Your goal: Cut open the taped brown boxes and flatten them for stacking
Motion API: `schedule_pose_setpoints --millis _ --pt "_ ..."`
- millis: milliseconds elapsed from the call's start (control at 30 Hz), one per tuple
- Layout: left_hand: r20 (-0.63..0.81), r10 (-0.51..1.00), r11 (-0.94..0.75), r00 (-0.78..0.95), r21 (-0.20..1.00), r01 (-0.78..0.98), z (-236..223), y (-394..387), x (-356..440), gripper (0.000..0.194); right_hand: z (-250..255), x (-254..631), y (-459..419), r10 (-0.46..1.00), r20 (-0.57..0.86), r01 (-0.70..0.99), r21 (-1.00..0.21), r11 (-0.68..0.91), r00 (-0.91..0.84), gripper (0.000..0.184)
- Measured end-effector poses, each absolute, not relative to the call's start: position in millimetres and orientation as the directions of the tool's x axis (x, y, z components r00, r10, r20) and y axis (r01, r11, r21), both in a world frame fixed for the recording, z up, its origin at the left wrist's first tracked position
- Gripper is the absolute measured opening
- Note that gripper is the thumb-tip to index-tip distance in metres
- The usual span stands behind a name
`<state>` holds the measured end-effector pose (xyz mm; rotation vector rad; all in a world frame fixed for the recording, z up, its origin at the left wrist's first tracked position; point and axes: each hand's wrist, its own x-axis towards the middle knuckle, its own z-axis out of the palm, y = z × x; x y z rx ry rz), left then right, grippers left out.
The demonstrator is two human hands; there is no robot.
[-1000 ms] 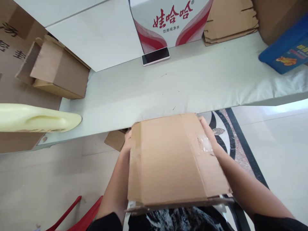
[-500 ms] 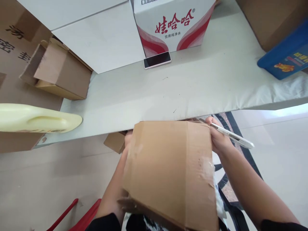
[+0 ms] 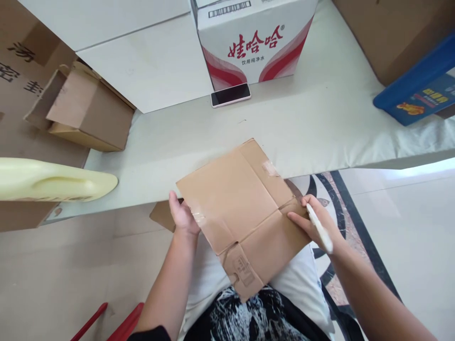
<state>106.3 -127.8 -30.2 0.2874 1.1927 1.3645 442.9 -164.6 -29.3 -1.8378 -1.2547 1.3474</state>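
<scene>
A flattened piece of cardboard [image 3: 245,194] with creases, cut flaps and bits of clear tape lies tilted over my lap, its far part above the table edge. My left hand [image 3: 185,218] supports its left edge, thumb up and fingers partly hidden underneath. At the right corner, my right hand [image 3: 316,220] grips the board between thumb and fingers. That same hand also holds a white utility knife [image 3: 320,229], which points back toward my wrist; its blade cannot be made out.
On the pale-covered table [image 3: 170,156] stand a white-and-red carton [image 3: 254,52], a phone [image 3: 231,95], an open brown box [image 3: 92,111] and a blue container [image 3: 415,90]. A pale yellow bottle [image 3: 57,180] juts in from the left. Red stool legs [image 3: 92,319] show below.
The cardboard, seen broad and close before, has turned and dropped flatter over my lap, showing its creased flaps. My left thumb has come into view, and the knife has swung toward my right wrist.
</scene>
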Motion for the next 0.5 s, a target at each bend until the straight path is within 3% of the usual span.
schedule_pose_setpoints --millis 67,167,267,400,500 --pt "-0.522 0.829 0.342 -0.199 0.756 -0.558 -25 -125 107 0.049 -30 442 -166 0.905 -0.405 0.377 -0.824 -0.424 0.133 0.049" --pt "-0.528 0.796 0.320 -0.295 0.782 -0.535 -24 -112 106 0.043 -31 448 -170 0.910 -0.386 0.043 -0.917 -0.396 0.149 0.057" --pt "-0.494 0.810 0.231 -0.316 0.765 -0.601 -27 -95 114 0.033 -32 456 -175 0.914 -0.386 -0.225 -0.908 -0.353 0.123 0.066" --pt "-0.488 0.862 0.322 -0.139 0.737 -0.594 -32 -73 141 0.034 -36 457 -176 0.914 -0.379 -0.245 -0.909 -0.337 0.146 0.052" --pt "-0.431 0.897 0.348 -0.101 0.827 -0.441 -37 -52 154 0.032 -35 459 -171 0.901 -0.326 -0.224 -0.937 -0.268 0.287 0.050"
